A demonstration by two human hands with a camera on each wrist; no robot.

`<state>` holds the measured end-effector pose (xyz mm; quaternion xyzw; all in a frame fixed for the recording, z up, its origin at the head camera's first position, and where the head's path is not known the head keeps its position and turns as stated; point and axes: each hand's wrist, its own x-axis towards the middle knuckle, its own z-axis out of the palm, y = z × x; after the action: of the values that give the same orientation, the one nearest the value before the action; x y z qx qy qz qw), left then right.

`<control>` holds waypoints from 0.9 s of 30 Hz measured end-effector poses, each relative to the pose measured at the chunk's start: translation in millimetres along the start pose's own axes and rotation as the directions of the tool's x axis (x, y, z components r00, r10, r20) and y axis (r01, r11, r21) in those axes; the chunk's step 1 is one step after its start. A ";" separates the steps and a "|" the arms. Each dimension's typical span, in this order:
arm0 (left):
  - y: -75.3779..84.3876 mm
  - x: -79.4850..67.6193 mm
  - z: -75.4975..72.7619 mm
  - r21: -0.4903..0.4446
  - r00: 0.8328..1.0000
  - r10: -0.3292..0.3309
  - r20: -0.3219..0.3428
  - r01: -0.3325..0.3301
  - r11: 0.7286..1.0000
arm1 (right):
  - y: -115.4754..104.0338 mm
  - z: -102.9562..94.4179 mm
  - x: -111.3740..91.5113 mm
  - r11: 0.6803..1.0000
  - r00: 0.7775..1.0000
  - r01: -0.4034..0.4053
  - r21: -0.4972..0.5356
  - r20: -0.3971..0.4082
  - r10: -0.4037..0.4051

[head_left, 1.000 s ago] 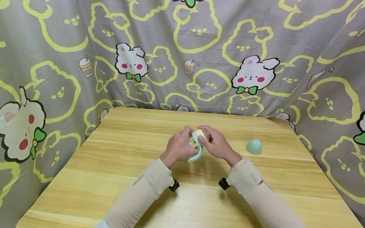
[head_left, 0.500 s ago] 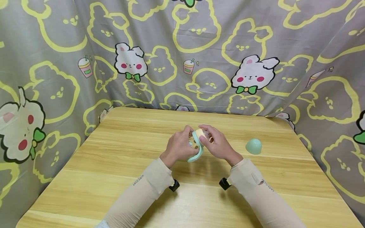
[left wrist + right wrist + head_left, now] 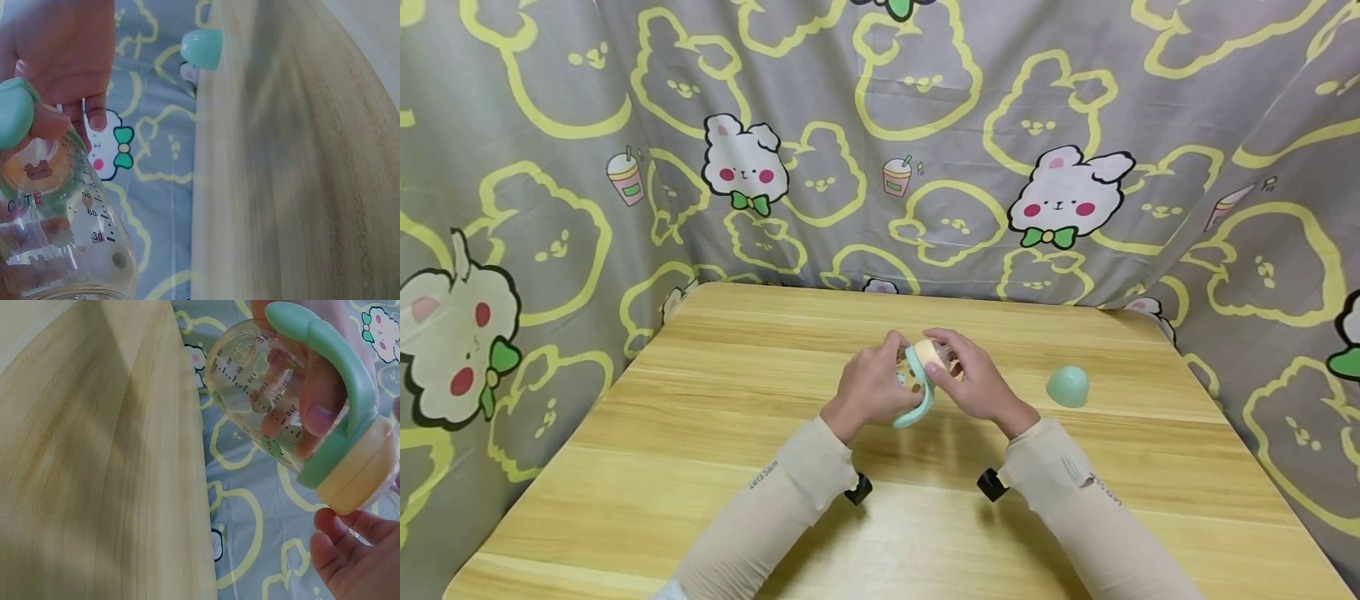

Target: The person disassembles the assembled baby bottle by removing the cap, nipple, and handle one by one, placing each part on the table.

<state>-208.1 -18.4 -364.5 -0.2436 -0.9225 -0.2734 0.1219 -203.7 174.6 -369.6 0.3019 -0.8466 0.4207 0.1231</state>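
Mostly, everything looks just like it did a second ago. The left hand [image 3: 868,379] still holds the clear baby bottle [image 3: 240,375], with its fingers curled around it and its thumb tucked under the green handle [image 3: 350,372]. That grip is closed around the bottle, and it has not moved. The right hand [image 3: 976,379] is still at the other end, with its thumb and fingers around the cream ring [image 3: 359,472] near the bottle's top. It holds on too, only as wide as the ring. Its thumb looks like it has slid a tiny bit to the right since the first picture, but the change is very small.

The bottle is still up in the air over the wooden table [image 3: 700,417], between the two hands. It is tipped, with its ring end toward the right hand. Little black numbers and animal pictures show on its side. The round green cap [image 3: 1067,387] has not moved; it sits on the table to the right, well apart from the hands. Both beige sleeves [image 3: 767,500] are in the same place as before. Behind the table hangs the gray curtain [image 3: 820,83] with yellow outlines and white bunnies.
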 end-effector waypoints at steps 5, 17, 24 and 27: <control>1.1 0.6 0.0 -0.001 1.000 0.002 -0.010 -0.002 1.000 | 0.9 3.3 1.0 0.999 0.999 -0.010 -0.036 -0.043 0.008; 0.3 1.0 0.0 0.004 1.000 0.009 -0.015 -0.009 1.000 | 0.8 3.0 0.8 1.000 0.999 0.026 -0.016 -0.034 -0.027; 0.5 1.5 0.9 -0.002 0.999 0.026 -0.035 -0.026 1.000 | 0.4 5.9 2.1 0.999 0.997 -0.007 -0.039 -0.073 0.004; 0.5 1.3 1.2 0.002 0.999 0.027 -0.036 -0.027 1.000 | 0.7 6.4 1.8 1.000 0.997 -0.008 -0.025 -0.080 0.006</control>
<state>-209.1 -16.9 -364.8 -0.2512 -0.9169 -0.2755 0.1424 -205.3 169.2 -373.1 0.2803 -0.8472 0.4223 0.1592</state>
